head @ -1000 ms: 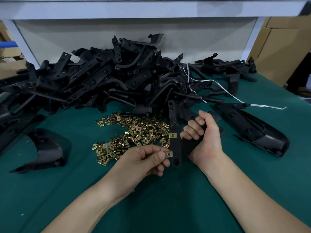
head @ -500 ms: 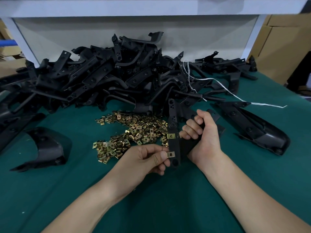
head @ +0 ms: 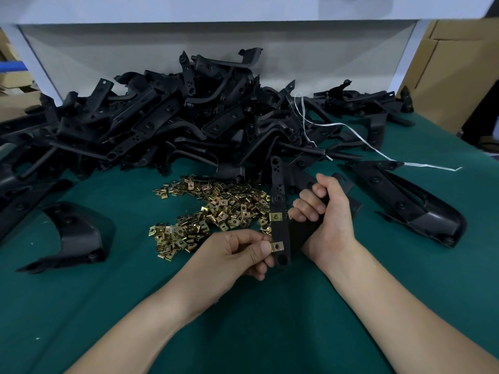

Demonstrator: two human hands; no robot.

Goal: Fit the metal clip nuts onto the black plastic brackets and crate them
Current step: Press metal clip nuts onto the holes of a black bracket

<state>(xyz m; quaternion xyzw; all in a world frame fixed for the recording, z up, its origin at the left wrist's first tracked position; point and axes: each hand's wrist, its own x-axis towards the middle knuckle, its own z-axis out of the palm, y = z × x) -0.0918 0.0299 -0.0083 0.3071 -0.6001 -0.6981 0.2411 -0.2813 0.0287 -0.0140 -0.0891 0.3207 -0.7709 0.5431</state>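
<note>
Fitting step: right grip [head: 332, 220] curled round the bracket [head: 278, 190], left grip [head: 232, 255] pinching a clip nut [head: 277, 247] against its edge. We judge the next move needs a square push home.

Green tbl [head: 270, 333], white shelf [head: 243, 9], cardboard boxes [head: 453, 76]

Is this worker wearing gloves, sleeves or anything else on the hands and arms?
No gloves: the left hand and the right hand are both bare. No ring, watch or wristband shows on either. The left forearm and right forearm are uncovered to the picture's edge, so no sleeve is in view. The nails that show look short and unpainted.
</note>
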